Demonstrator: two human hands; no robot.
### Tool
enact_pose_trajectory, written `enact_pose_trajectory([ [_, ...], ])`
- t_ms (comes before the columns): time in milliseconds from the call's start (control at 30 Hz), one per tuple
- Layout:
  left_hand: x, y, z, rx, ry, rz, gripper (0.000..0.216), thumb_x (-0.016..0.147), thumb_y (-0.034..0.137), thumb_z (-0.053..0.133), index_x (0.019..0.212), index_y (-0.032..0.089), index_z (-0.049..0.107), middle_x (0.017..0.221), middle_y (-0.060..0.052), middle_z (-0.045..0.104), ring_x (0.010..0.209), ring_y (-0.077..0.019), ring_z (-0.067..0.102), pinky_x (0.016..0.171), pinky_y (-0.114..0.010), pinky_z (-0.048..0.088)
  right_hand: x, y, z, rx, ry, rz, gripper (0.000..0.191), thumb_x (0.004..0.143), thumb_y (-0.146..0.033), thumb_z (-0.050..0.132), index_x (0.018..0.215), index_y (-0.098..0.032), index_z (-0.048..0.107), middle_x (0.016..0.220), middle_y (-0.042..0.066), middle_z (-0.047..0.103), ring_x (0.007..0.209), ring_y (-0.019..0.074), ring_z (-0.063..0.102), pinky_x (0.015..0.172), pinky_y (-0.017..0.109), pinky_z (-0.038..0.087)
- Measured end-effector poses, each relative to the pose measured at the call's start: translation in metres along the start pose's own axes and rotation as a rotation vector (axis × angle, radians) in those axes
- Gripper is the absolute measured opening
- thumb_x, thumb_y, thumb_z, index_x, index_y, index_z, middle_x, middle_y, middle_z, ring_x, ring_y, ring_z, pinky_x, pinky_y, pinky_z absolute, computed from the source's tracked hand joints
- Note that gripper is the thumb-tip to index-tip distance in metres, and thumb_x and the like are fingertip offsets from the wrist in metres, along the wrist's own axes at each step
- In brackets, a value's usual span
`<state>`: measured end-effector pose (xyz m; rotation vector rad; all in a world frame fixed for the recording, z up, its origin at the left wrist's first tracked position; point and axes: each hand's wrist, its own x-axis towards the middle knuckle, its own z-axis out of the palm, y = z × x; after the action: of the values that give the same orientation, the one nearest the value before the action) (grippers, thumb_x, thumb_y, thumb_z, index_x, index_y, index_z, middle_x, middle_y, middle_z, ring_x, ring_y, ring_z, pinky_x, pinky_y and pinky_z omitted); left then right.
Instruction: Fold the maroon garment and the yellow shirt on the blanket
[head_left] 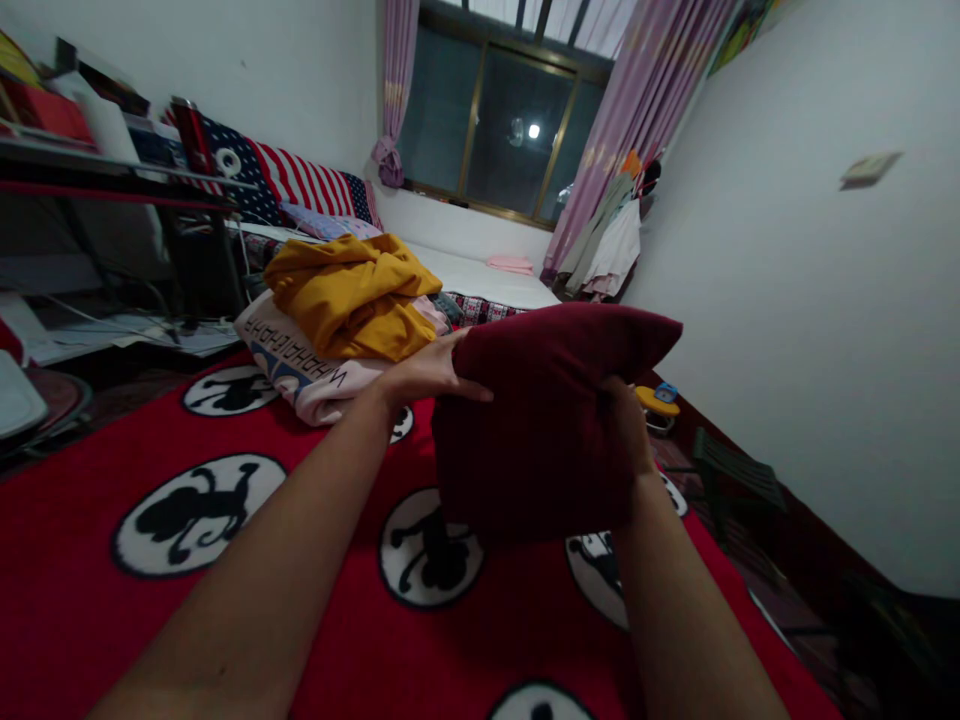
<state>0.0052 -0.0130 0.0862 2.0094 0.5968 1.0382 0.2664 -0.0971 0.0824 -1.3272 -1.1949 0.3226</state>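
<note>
A dark maroon folded cloth [540, 430], roughly square, is held up above the red blanket [330, 620] with its pointed top right corner sticking out. Whether it is a garment or a cushion, I cannot tell. My left hand [435, 375] grips its upper left edge, thumb lying across the front and the other fingers hidden behind. At the right side, my right hand [626, 425] holds it with the fingers pressed into the fabric, partly in shadow. Just beyond my left hand lies a mustard-yellow garment [360, 290] on top of a pale lettered garment [300, 375].
Behind is a bed [457, 265] below a window [517, 130] with purple curtains [630, 90]. A cluttered desk [112, 190] stands at left. On the right floor are a yellow stool [656, 402] and a dark green folding stool [739, 465]. Clothes [611, 245] hang by the curtain.
</note>
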Motion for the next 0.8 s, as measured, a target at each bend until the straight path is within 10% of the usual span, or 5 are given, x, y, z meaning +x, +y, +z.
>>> enact_pose_trajectory([
  [200,-0.008,0.021,-0.01,0.07,-0.259,-0.124,0.036,0.057,0.019,0.081,0.091,0.013,0.074,0.086,-0.002,0.073,0.079,-0.0215,0.067,0.073,-0.032,0.055,-0.008,0.007,0.01,0.095,-0.187,0.048,0.027,0.07,-0.035,0.051,0.086,-0.018,0.065,0.088,0.003,0.069,0.092,0.0254,0.061,0.085,0.038,0.051],
  [467,0.007,0.001,0.014,0.624,0.474,0.34,0.038,0.078,0.011,0.055,0.109,0.023,0.072,0.107,-0.004,0.063,0.106,-0.022,0.056,0.097,-0.035,0.043,0.013,0.01,0.013,-0.115,0.166,-0.303,0.036,0.085,-0.03,0.038,0.103,-0.02,0.067,0.127,0.006,0.061,0.121,0.0229,0.054,0.101,0.039,0.044],
  [667,-0.009,-0.069,0.018,0.909,-0.007,-0.023,0.053,0.064,-0.001,0.05,0.101,0.028,0.075,0.106,-0.005,0.069,0.105,-0.0233,0.058,0.093,-0.034,0.045,0.006,0.093,-0.01,-0.531,0.113,0.101,0.04,0.07,-0.019,0.047,0.1,-0.011,0.073,0.116,0.014,0.068,0.111,0.0271,0.061,0.093,0.037,0.048],
  [800,-0.009,-0.084,0.018,0.903,0.088,-0.24,0.041,0.069,0.006,0.047,0.091,0.024,0.076,0.096,-0.006,0.073,0.095,-0.0235,0.064,0.085,-0.031,0.047,0.011,0.11,-0.018,-0.618,0.154,0.279,0.044,0.08,-0.026,0.044,0.113,-0.009,0.069,0.098,0.016,0.073,0.094,0.0277,0.067,0.083,0.037,0.051],
])
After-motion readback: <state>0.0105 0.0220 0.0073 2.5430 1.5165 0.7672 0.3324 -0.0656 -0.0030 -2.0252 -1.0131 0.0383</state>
